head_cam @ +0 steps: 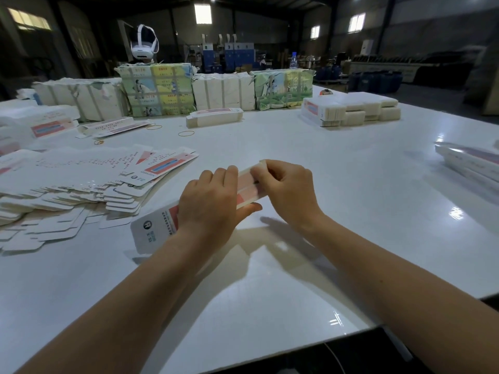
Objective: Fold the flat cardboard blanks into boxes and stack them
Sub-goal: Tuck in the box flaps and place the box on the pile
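One wide-angle view, from a camera worn on the person's head, faces forward and down across a white table (351, 201). It sits close over both forearms, which enter from the near edge toward the frame's centre. The table's near edge cuts across the lower right. The far warehouse wall with its windows (202, 13) fills the top, bowed by the lens.

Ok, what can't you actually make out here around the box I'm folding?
Head view only:
- Box: its middle is hidden under the left hand.
- Far end flap: covered by the right hand, so whether it is tucked cannot be told.
- Print on the box: too small and blurred to read.
- Blanks: the pile is cut off by the left edge.
- Stack: cut off by the right edge.
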